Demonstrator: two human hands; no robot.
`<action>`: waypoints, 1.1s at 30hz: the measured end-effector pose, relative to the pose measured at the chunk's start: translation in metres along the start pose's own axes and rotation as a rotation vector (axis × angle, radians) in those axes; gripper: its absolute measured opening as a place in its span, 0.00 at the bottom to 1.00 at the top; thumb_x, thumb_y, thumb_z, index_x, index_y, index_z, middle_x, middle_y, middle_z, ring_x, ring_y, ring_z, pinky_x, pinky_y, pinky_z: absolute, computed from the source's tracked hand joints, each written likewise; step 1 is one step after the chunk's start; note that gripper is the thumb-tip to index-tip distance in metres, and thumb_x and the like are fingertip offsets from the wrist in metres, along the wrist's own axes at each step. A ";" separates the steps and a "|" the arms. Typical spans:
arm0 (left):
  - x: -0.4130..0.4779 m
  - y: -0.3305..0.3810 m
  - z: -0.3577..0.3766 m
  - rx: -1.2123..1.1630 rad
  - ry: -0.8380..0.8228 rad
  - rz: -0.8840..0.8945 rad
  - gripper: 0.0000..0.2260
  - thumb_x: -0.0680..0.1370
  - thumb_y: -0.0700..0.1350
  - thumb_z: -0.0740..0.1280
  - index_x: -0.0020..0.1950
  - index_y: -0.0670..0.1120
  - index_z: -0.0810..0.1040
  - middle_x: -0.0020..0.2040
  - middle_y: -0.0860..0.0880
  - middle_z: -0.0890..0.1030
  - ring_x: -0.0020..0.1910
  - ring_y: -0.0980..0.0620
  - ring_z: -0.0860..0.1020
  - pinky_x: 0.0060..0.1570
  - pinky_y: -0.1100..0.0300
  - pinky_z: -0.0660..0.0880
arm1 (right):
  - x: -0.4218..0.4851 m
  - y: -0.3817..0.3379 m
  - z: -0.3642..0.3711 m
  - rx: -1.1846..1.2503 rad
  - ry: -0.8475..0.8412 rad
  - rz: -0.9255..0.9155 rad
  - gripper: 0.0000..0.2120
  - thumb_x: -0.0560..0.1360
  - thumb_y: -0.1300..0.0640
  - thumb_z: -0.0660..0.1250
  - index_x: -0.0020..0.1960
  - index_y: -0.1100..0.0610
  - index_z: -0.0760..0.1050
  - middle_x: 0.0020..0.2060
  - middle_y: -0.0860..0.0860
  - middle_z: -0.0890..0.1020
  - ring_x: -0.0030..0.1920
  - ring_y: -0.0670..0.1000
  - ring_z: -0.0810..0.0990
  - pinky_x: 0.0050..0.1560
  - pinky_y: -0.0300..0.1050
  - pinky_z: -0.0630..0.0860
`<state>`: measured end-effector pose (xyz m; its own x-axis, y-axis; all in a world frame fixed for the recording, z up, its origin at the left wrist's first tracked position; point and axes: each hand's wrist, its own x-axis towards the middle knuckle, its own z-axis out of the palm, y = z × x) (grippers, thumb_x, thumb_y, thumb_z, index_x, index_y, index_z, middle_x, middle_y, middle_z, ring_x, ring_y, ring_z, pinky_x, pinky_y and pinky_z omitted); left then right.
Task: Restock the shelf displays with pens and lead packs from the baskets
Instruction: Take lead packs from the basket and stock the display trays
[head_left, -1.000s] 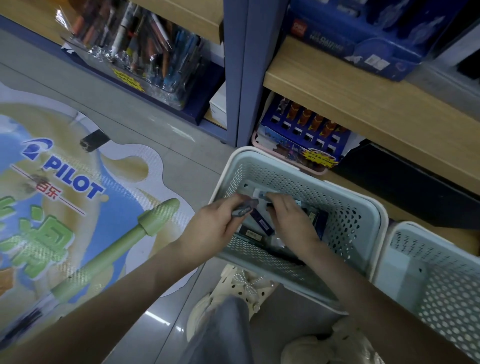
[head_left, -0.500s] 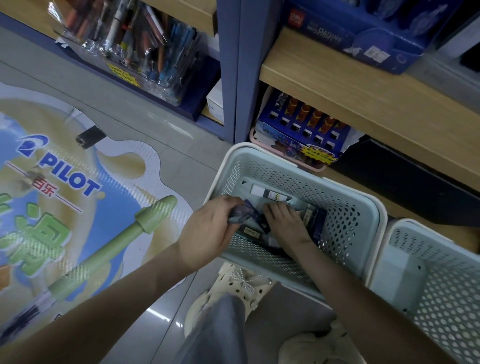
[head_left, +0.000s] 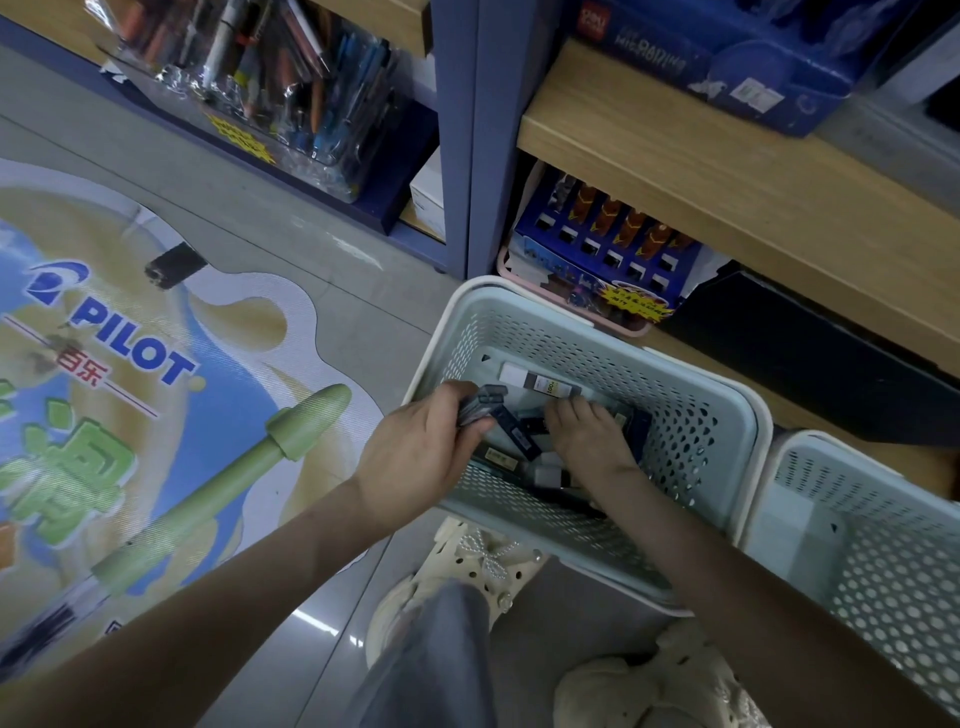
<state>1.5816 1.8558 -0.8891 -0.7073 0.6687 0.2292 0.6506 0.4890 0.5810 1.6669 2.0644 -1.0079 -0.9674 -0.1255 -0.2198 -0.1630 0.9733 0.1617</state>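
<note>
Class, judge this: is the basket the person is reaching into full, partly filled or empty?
Partly filled: packs cover only the floor of the basket; its perforated walls stand bare above them.

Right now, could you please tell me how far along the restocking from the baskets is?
Early on. Done: nothing shows as shelved yet. In hand: the left hand grips a few dark packs, and the right hand reaches among loose packs in the basket. Left: emptying it and filling the shelf displays.
</note>
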 end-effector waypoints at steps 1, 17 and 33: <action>0.000 0.001 0.000 0.007 0.011 0.002 0.19 0.83 0.55 0.50 0.52 0.41 0.70 0.36 0.46 0.81 0.27 0.47 0.77 0.33 0.61 0.67 | -0.001 0.002 0.001 -0.008 -0.046 0.008 0.14 0.63 0.58 0.64 0.44 0.62 0.82 0.36 0.55 0.81 0.36 0.53 0.80 0.37 0.44 0.77; 0.002 -0.001 0.007 0.210 -0.160 0.216 0.10 0.81 0.47 0.57 0.55 0.41 0.67 0.39 0.45 0.79 0.30 0.47 0.77 0.26 0.56 0.74 | -0.002 0.001 -0.007 -0.027 -0.058 -0.004 0.09 0.66 0.66 0.60 0.44 0.63 0.77 0.33 0.54 0.79 0.34 0.52 0.78 0.35 0.43 0.76; 0.008 0.004 0.000 -0.019 -0.235 0.017 0.13 0.82 0.50 0.56 0.56 0.40 0.66 0.42 0.44 0.78 0.33 0.49 0.78 0.28 0.59 0.70 | -0.013 0.003 -0.072 0.465 0.044 0.178 0.23 0.59 0.72 0.74 0.53 0.68 0.75 0.44 0.61 0.79 0.44 0.61 0.79 0.45 0.51 0.78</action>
<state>1.5788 1.8632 -0.8846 -0.6109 0.7900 0.0522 0.6551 0.4674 0.5936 1.6648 2.0556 -0.9354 -0.9813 0.0525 -0.1854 0.0996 0.9618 -0.2549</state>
